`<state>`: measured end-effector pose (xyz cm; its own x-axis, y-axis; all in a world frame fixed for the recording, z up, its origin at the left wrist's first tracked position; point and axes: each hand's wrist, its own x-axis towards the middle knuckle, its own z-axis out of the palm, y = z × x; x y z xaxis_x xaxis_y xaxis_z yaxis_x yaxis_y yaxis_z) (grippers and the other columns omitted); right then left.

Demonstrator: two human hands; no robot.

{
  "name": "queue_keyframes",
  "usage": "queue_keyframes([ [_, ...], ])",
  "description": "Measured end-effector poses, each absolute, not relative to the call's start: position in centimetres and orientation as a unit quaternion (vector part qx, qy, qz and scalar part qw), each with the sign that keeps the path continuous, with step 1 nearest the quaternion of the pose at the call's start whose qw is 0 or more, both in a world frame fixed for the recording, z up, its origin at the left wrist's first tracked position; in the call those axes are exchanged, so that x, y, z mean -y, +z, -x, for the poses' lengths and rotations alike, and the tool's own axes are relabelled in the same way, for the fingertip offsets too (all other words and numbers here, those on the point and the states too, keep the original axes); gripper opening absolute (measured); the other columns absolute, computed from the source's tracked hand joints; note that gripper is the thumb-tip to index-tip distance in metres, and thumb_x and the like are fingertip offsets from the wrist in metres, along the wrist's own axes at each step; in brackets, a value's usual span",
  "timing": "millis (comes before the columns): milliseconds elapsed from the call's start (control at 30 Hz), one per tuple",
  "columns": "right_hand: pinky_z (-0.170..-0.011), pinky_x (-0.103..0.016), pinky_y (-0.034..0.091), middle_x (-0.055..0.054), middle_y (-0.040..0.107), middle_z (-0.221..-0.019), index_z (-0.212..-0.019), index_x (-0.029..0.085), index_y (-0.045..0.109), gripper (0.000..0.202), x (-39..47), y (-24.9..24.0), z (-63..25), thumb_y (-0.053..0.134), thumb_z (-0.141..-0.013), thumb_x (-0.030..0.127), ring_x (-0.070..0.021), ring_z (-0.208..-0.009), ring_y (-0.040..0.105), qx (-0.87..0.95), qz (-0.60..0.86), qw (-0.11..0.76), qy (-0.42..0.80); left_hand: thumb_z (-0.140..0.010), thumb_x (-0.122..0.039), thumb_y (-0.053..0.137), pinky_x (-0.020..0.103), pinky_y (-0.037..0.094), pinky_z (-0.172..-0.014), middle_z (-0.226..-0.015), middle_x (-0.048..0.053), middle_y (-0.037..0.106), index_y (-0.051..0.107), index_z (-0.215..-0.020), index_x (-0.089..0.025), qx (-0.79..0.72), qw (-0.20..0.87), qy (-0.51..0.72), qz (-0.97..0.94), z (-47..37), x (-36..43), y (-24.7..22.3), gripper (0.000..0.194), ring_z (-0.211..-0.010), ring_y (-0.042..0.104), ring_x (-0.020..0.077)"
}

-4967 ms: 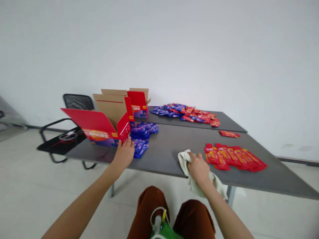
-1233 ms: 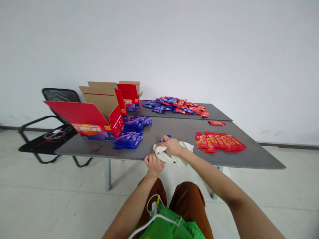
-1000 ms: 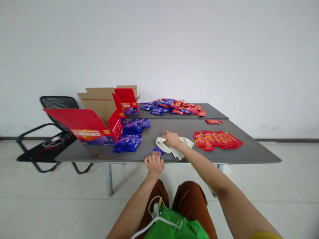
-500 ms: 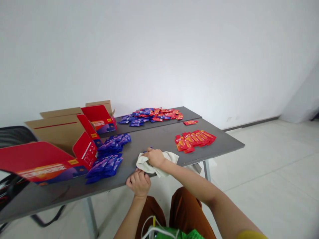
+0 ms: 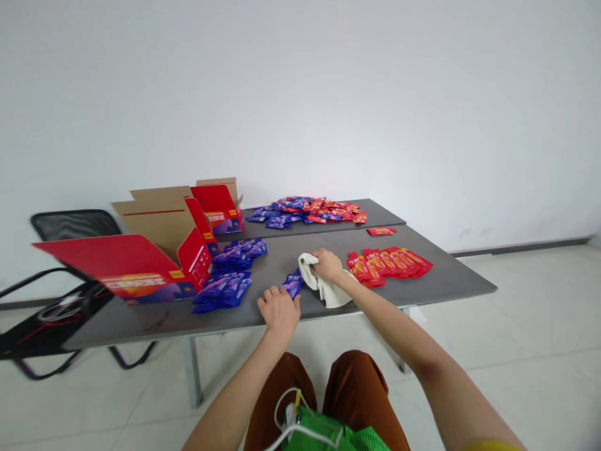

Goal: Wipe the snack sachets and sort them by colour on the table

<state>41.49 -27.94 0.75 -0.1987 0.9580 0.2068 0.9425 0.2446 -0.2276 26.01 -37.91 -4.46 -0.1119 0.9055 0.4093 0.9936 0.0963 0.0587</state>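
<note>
Near the front edge of the table [image 5: 291,250], a blue packet [image 5: 293,284] is touched at its near end by the left hand [image 5: 280,309], whose finger closure cannot be told, while a white cloth [image 5: 330,293] beside it is gripped by the curled fingers of the right hand [image 5: 327,265].

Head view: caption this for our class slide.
Right hand grips a white cloth; left hand touches a blue sachet.

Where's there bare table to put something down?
Widest bare patch: behind the white cloth, between the blue packet piles and the lone red packet. Also the right end of the table, beyond the red packet row. Crowded: the left, by the open box; around the left hand and right hand; the mixed rear heap.
</note>
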Motion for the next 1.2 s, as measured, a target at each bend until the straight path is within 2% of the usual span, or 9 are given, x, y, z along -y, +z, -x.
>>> queue_keyframes([
  [167, -0.074, -0.022, 0.041, -0.004, 0.063, -0.105, -0.129, 0.033, 0.057, 0.042, 30.6, 3.8, -41.3, 0.044, -0.09, 0.027, -0.0172, -0.09, 0.061, 0.826, 0.525, 0.206, -0.01, -0.096, -0.027, 0.024, 0.036, 0.043, -0.076, -0.09, 0.019, 0.065, 0.07, -0.095, -0.007, 0.757, 0.073, -0.168, 0.627, -24.2, 35.7, -3.9, 0.051, -0.089, 0.061, 0.0262],
  [267, -0.078, -0.022, 0.042, -0.003, 0.061, -0.11, -0.131, 0.035, 0.054, 0.044, 32.1, 3.5, -40.2, 0.044, -0.089, 0.025, -0.0166, -0.093, 0.06, 0.855, 0.474, 0.209, -0.004, -0.094, -0.017, 0.026, 0.03, 0.044, -0.073, -0.091, 0.016, 0.068, 0.069, -0.1, -0.01, 0.751, 0.019, -0.17, 0.637, -22.8, 35.1, -3.9, 0.044, -0.085, 0.065, 0.0222],
  [333, -0.081, -0.023, 0.041, -0.002, 0.059, -0.113, -0.132, 0.035, 0.053, 0.045, 32.6, 2.0, -39.1, 0.044, -0.089, 0.023, -0.0162, -0.095, 0.059, 0.88, 0.435, 0.191, 0.015, -0.092, -0.017, 0.033, 0.029, 0.044, -0.073, -0.094, 0.016, 0.069, 0.068, -0.103, -0.011, 0.748, -0.011, -0.169, 0.642, -22.0, 35.0, -3.8, 0.037, -0.088, 0.066, 0.0221],
  [467, -0.083, -0.024, 0.042, -0.002, 0.059, -0.114, -0.13, 0.033, 0.056, 0.043, 32.2, -2.1, -37.2, 0.047, -0.089, 0.024, -0.0161, -0.098, 0.058, 0.907, 0.383, 0.163, 0.068, -0.091, -0.029, 0.043, 0.028, 0.044, -0.071, -0.094, 0.015, 0.07, 0.068, -0.1, -0.014, 0.724, -0.05, -0.155, 0.67, -20.8, 35.2, -3.7, 0.031, -0.089, 0.067, 0.0233],
  [600, -0.082, -0.026, 0.043, -0.002, 0.061, -0.113, -0.119, 0.034, 0.062, 0.034, 29.6, -3.6, -36.6, 0.045, -0.09, 0.027, -0.0175, -0.1, 0.059, 0.9, 0.406, 0.139, 0.071, -0.093, -0.03, 0.035, 0.031, 0.044, -0.072, -0.091, 0.016, 0.071, 0.072, -0.09, -0.015, 0.709, -0.035, -0.116, 0.695, -20.8, 35.1, -3.8, 0.04, -0.087, 0.067, 0.0253],
  [767, -0.079, -0.029, 0.045, -0.007, 0.062, -0.112, -0.114, 0.031, 0.065, 0.032, 25.8, -1.9, -36.0, 0.045, -0.09, 0.03, -0.0208, -0.097, 0.062, 0.865, 0.499, 0.056, 0.028, -0.095, -0.026, 0.025, 0.035, 0.044, -0.074, -0.088, 0.019, 0.069, 0.072, -0.09, -0.007, 0.747, 0.047, -0.136, 0.65, -22.7, 35.4, -5.4, 0.05, -0.085, 0.065, 0.0262],
  [900, -0.079, -0.029, 0.045, -0.007, 0.062, -0.11, -0.118, 0.033, 0.064, 0.034, 26.1, -1.6, -35.7, 0.046, -0.089, 0.03, -0.0208, -0.094, 0.063, 0.859, 0.505, 0.073, 0.026, -0.096, -0.025, 0.023, 0.037, 0.041, -0.08, -0.09, 0.018, 0.067, 0.069, -0.09, -0.007, 0.751, 0.108, -0.191, 0.623, -23.7, 36.5, -6.5, 0.05, -0.09, 0.061, 0.0262],
  [1067, -0.08, -0.024, 0.044, -0.004, 0.065, -0.103, -0.108, 0.028, 0.067, 0.029, 28.8, -3.2, -36.3, 0.049, -0.086, 0.026, -0.0173, -0.094, 0.062, 0.896, 0.417, 0.129, 0.078, -0.09, -0.016, 0.033, 0.036, 0.041, -0.078, -0.092, 0.017, 0.067, 0.069, -0.09, -0.008, 0.752, 0.063, -0.155, 0.637, -23.3, 36.5, -5.7, 0.037, -0.092, 0.059, 0.0272],
  [1200, -0.077, -0.022, 0.043, -0.003, 0.067, -0.1, -0.097, 0.026, 0.07, 0.022, 28.3, -3.2, -36.9, 0.052, -0.084, 0.027, -0.0161, -0.092, 0.063, 0.908, 0.394, 0.106, 0.094, -0.089, -0.016, 0.036, 0.035, 0.04, -0.076, -0.093, 0.017, 0.066, 0.069, -0.092, -0.01, 0.73, 0.029, -0.132, 0.67, -22.6, 35.9, -5.0, 0.034, -0.092, 0.059, 0.0272],
])
